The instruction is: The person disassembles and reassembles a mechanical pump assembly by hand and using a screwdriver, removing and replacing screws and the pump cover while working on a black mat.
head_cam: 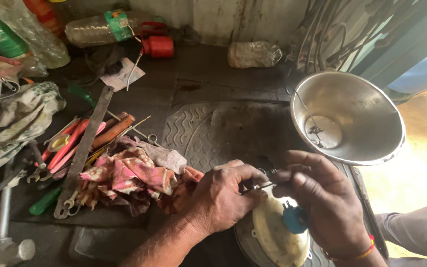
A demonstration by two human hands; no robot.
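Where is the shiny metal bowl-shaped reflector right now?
In the head view, the metal reflector sits upper right on the dark rubber mat, just beyond the right hand.

Bare forearms; red-orange thread band (364, 253) on right wrist; grey trousers (416, 232).

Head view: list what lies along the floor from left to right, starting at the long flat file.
Long flat file → flowered rag → left hand → right hand → shiny metal bowl.
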